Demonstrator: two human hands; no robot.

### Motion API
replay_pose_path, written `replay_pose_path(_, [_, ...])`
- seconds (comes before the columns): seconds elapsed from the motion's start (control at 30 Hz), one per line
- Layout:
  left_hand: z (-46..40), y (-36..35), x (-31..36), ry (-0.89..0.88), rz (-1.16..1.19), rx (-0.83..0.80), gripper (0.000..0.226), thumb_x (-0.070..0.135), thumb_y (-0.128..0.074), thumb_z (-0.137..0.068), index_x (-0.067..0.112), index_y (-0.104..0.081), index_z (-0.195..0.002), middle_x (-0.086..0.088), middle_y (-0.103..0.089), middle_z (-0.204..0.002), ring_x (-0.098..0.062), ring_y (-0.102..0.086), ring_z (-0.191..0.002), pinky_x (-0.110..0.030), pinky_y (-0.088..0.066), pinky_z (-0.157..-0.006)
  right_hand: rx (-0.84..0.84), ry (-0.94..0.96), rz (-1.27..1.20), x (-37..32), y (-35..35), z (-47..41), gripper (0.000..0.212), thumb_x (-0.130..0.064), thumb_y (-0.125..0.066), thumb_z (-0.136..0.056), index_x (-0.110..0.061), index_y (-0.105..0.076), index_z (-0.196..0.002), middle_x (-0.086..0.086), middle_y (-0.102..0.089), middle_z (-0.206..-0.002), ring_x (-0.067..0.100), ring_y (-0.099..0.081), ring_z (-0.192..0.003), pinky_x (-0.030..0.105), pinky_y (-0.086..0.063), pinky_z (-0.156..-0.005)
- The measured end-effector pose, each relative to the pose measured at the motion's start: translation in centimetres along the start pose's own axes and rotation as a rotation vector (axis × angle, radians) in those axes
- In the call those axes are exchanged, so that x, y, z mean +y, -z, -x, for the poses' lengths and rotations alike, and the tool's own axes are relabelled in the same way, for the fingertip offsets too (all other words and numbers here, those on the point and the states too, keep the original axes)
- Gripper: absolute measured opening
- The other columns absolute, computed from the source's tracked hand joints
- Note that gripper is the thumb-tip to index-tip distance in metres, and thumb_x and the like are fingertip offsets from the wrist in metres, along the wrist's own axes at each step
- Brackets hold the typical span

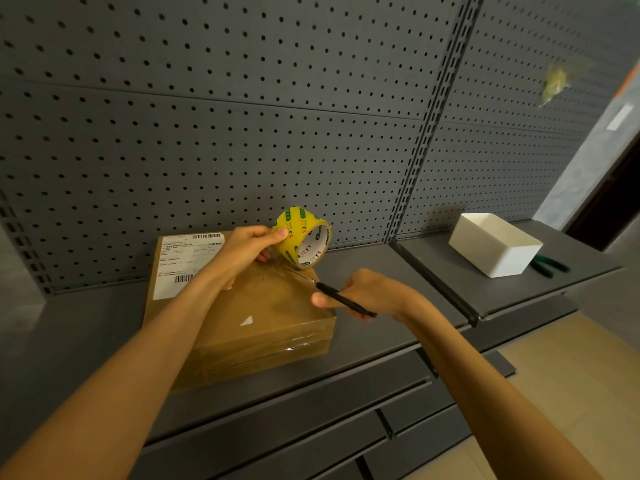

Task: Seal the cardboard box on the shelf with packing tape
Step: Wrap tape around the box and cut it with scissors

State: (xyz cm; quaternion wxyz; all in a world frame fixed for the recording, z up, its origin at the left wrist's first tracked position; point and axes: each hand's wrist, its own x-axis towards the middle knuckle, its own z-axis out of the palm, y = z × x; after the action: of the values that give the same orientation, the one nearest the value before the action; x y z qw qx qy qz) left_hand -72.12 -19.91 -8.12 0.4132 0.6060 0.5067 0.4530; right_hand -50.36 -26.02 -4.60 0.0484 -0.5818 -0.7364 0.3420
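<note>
The box (249, 313) lies flat on the grey shelf (363, 271), close to the pegboard (242, 116), a white label (183, 261) on its far left corner. Above its far right corner the left hand (247, 249) reaches across from the left, fingers and thumb curled round a yellow tape roll (303, 239) held on edge, clear tape running from it down to the lid. The right hand (367, 294) comes in from the right, wrist bent, gripping black-handled scissors (332, 292) whose blades point at that strip. Farther right a white tub (495, 244) sits on the next shelf section, green-handled pliers (549, 265) just beside it.
</note>
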Motion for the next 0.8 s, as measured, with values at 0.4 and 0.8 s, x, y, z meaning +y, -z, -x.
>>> replay_pose_path(0.4, [-0.1,0.3,0.2,-0.008,0.015,-0.043,0.022,0.03,-0.059,-0.09,0.01,-0.066,-0.095,-0.002,-0.066,-0.085,-0.013,-0.062,-0.075,-0.022,-0.05,-0.07,0.046,-0.003,0.007,0.3,-0.2,-2.1,0.058,-0.063,-0.066,-0.071,-0.005,-0.061,-0.068,0.01,-0.059,-0.062,0.017,-0.053,-0.051,0.024,-0.045,-0.056])
replay_pose_path(0.8, [-0.1,0.4,0.1,-0.026,0.003,-0.028,0.015,0.027,-0.061,-0.089,0.013,-0.063,-0.084,0.0,-0.065,-0.082,-0.014,-0.063,-0.074,-0.026,-0.05,-0.076,0.024,0.032,0.035,0.8,-0.1,-2.7,0.052,-0.059,-0.066,-0.074,-0.011,-0.056,-0.058,0.001,-0.057,-0.051,0.009,-0.052,-0.041,0.019,-0.046,-0.051])
